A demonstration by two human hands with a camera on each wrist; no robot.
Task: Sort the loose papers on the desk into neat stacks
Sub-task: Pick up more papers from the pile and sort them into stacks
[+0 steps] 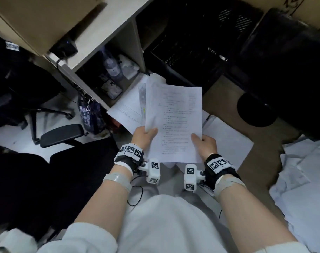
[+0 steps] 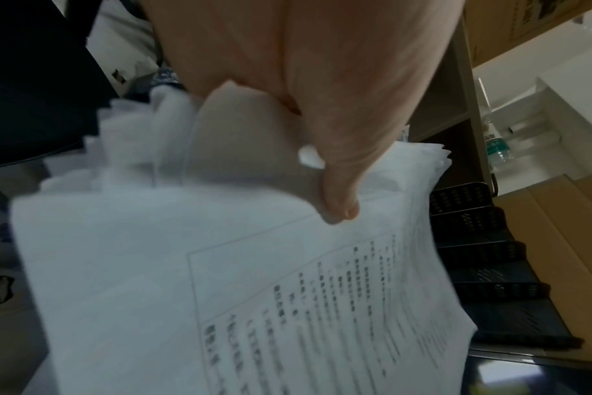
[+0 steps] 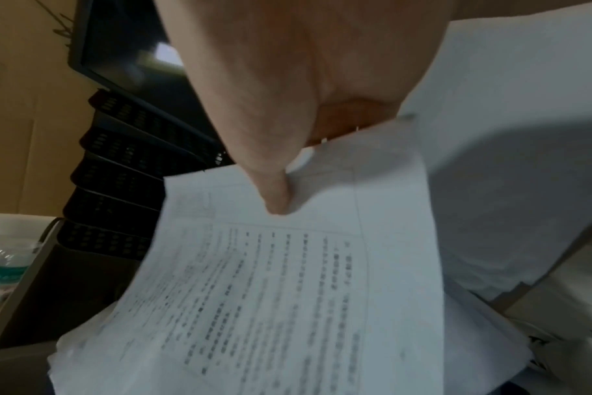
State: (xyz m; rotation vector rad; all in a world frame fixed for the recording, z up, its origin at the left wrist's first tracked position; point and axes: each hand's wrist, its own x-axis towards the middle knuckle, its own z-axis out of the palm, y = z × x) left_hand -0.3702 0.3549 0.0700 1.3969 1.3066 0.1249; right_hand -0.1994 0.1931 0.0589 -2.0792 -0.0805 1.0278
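1. The desk (image 1: 226,99) bears loose papers (image 1: 228,141) and a crumpled heap (image 1: 305,179) at right.
2. A printed bundle (image 1: 173,121) is held above it, mid-gathering.
3. The left hand (image 1: 143,136) and right hand (image 1: 204,144) each pinch its near edge, thumbs on top.
4. Next, probably squaring its edges, then laying it flat.

You are in an office: left of the desk (image 1: 226,99) stands a swivel chair (image 1: 27,99), with black stacked paper trays (image 1: 188,44) on it.
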